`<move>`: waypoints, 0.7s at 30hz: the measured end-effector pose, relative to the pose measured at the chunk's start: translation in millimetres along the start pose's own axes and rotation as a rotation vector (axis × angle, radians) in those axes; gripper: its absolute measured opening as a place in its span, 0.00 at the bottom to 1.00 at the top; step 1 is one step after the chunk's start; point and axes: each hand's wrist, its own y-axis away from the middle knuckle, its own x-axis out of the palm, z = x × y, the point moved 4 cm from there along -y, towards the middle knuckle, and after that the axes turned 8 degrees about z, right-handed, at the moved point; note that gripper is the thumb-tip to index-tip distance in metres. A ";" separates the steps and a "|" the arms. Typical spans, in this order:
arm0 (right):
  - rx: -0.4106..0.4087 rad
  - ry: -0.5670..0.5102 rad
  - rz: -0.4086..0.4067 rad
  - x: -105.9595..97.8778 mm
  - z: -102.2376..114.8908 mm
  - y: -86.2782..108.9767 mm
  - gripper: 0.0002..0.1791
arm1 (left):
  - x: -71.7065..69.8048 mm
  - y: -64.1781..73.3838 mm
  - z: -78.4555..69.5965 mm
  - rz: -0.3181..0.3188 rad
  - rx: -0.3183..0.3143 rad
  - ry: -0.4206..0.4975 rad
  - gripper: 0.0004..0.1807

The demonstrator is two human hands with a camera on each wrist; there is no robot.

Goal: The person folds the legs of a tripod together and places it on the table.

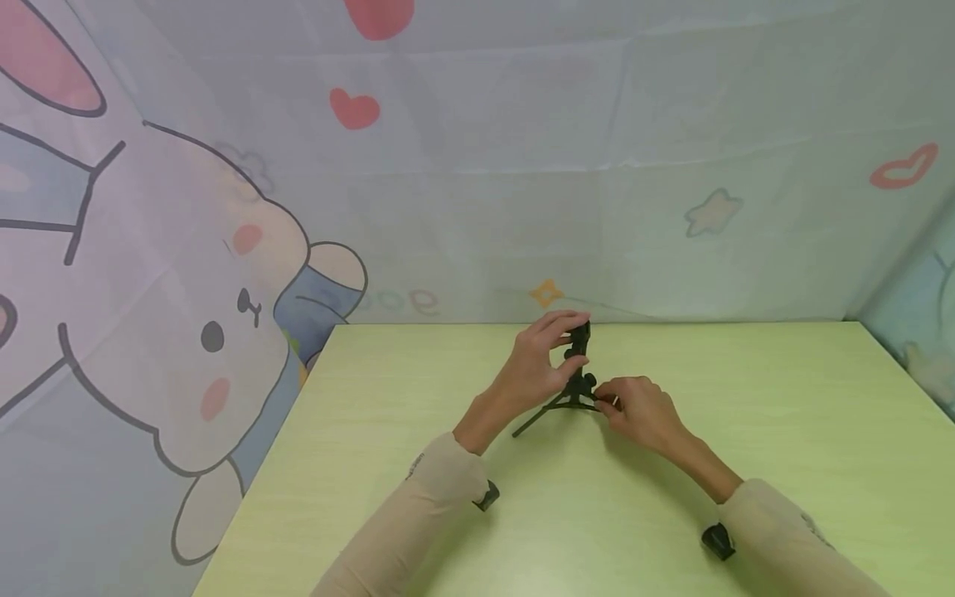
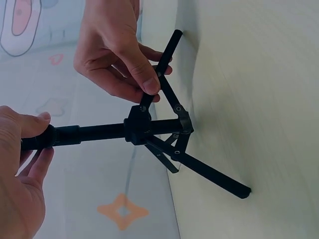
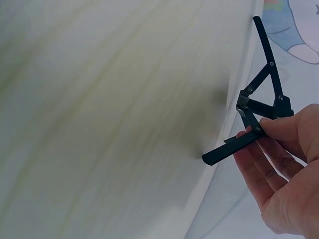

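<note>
A small black tripod [image 1: 579,383] stands upright towards the back of the table, its legs spread on hinged braces. My left hand [image 1: 533,365] holds the upper part of its centre column, with thumb and fingers on opposite sides in the left wrist view. Lower down, my right hand [image 1: 645,410] pinches one tripod leg [image 3: 232,150] between thumb and fingers. Another leg [image 2: 214,174] slants out with its foot at the tabletop. The hub [image 2: 138,127] where the legs join sits between the two hands. In the head view, the fingers partly hide the tripod's top and right side.
The pale yellow-green table [image 1: 358,497] ends at a hanging cloth [image 1: 477,207] printed with hearts and a star. A cartoon rabbit print [image 1: 216,332] covers the cloth on the left. Dark wrist cameras stick out below both beige sleeves [image 1: 448,481].
</note>
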 end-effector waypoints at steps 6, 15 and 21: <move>0.018 -0.037 -0.012 -0.7 -0.9 1.8 0.05 | 0.2 -0.5 -1.3 0.003 0.000 -0.007 0.30; 0.002 -0.069 -0.042 -0.6 -1.3 4.2 0.06 | 0.8 -0.8 -1.6 0.002 0.006 -0.019 0.30; -0.015 -0.095 -0.076 -2.8 -0.4 5.4 0.07 | 0.2 -1.8 -2.6 0.007 0.009 -0.019 0.30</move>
